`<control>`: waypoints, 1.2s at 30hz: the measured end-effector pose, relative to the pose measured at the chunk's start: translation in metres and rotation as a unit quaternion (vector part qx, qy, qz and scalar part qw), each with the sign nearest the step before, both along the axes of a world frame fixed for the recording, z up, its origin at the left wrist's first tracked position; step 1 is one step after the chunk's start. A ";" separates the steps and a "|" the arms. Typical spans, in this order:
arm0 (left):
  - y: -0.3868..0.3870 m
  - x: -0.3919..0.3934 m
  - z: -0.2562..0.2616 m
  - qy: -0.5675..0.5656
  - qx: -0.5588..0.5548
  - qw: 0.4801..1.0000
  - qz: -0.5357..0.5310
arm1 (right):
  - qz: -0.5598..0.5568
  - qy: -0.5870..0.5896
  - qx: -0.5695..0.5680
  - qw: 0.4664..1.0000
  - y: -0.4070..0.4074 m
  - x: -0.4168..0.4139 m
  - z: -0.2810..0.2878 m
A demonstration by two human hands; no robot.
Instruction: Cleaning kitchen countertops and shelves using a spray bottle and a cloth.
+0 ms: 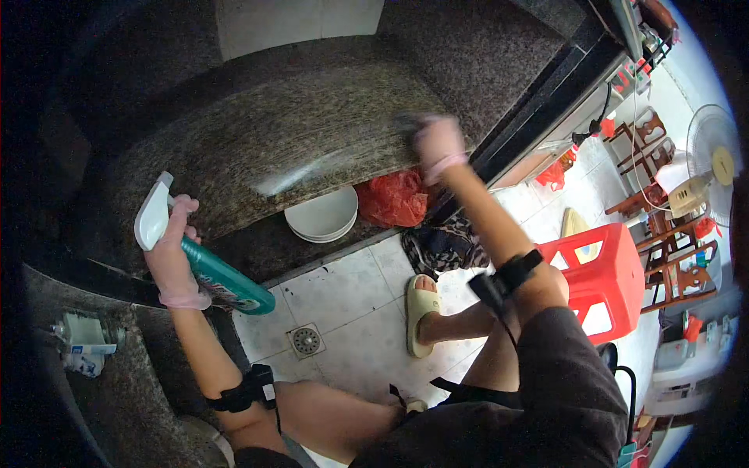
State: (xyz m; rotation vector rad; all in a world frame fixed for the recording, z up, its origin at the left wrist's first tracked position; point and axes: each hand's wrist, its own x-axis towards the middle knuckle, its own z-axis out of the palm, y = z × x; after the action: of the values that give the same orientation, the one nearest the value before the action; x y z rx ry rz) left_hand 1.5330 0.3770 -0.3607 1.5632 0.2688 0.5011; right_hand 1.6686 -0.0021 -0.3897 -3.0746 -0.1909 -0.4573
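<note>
My left hand, in a thin pinkish glove, is wrapped around the neck of a green spray bottle. Its white trigger head points up and the bottle's base tilts to the right. My right hand, gloved as well and blurred, is on the dark stone slab near its right end. Between its fingers is a small dark pad, too blurred to name exactly. A pale glossy streak shows along the slab's front edge.
Below the slab, stacked white bowls sit beside a red plastic bag. A red plastic stool stands at right, near a fan. A floor drain is set in the tiles. Clear containers stand on the left ledge.
</note>
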 end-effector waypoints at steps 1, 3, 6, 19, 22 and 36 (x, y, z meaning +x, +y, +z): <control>-0.001 0.000 0.002 0.003 -0.002 1.000 -0.005 | -0.062 0.019 -0.058 0.996 -0.032 0.008 0.009; -0.007 0.003 0.002 -0.002 -0.004 1.000 -0.001 | -0.059 0.067 -0.220 0.971 -0.022 0.013 0.013; -0.011 0.005 -0.002 -0.003 0.011 1.000 -0.006 | 0.170 -0.016 -0.077 0.982 0.104 -0.034 0.004; -0.008 0.019 -0.012 0.024 0.045 0.998 -0.024 | 0.023 0.028 -0.280 0.959 -0.051 0.103 -0.004; -0.006 0.021 -0.011 0.033 0.045 0.998 -0.019 | 0.023 -0.162 -0.200 0.966 -0.071 0.117 -0.012; -0.005 0.020 -0.025 0.001 0.068 0.998 0.010 | -0.092 0.061 -0.154 0.982 -0.003 0.007 0.015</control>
State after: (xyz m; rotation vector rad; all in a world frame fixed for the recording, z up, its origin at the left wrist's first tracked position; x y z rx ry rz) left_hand 1.5532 0.3723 -0.3852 1.6954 0.2555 0.5432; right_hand 1.6753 -0.0052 -0.3748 -3.4293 0.0319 -0.2623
